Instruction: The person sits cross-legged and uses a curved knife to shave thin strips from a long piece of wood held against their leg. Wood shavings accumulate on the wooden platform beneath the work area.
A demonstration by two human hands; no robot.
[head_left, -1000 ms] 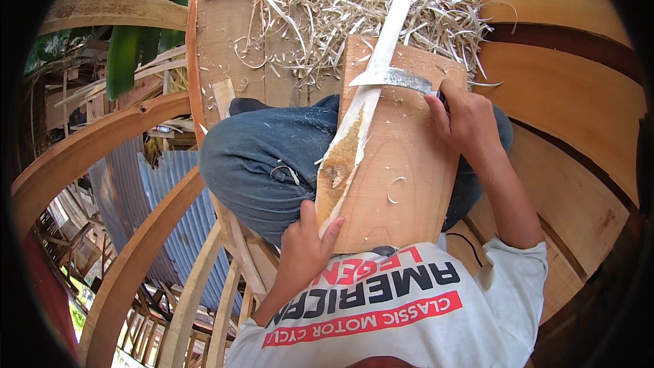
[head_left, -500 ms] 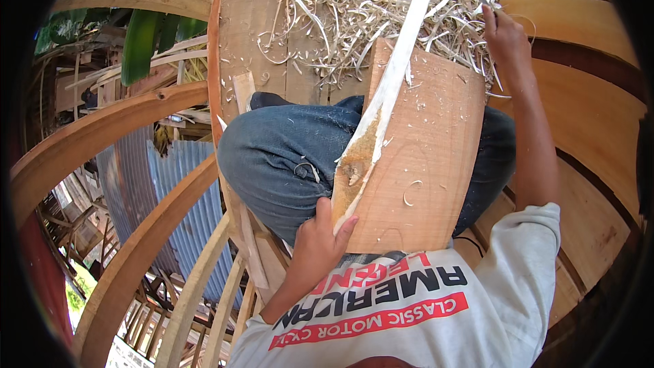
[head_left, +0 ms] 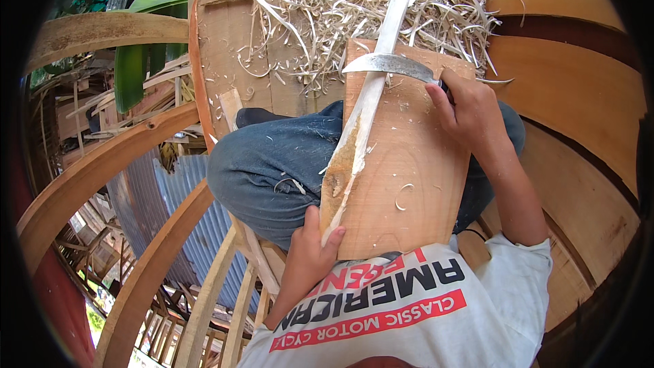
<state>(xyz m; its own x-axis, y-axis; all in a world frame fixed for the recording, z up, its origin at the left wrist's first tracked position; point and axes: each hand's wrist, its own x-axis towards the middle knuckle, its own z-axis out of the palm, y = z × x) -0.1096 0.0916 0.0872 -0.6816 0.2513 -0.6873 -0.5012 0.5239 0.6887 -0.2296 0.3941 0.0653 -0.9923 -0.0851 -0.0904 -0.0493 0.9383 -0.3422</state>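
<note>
A long pale strip of wood or palm stalk (head_left: 373, 99), with a brown rough patch toward its near end, slants across a flat wooden board (head_left: 415, 157) on my lap. My left hand (head_left: 315, 249) grips the strip's near end between thumb and fingers, close to the board's left edge. In my right hand (head_left: 473, 105) is a curved knife (head_left: 392, 63), its handle mostly hidden by the fingers. The blade lies across the strip near the board's far edge and points left. Thin curls and crumbs of shaving dot the board.
A heap of pale shavings (head_left: 368, 7) covers the plank floor (head_left: 235, 34) beyond the board. Curved wooden ribs (head_left: 116, 143) rise on my left, with corrugated metal sheets (head_left: 197, 211) outside them. Wooden planks (head_left: 565, 88) curve up along my right. My bent knee (head_left: 262, 157) supports the board.
My right hand has brought the knife nearer, from beside the strip's far end to across its middle. My left hand keeps hold of the near end.
</note>
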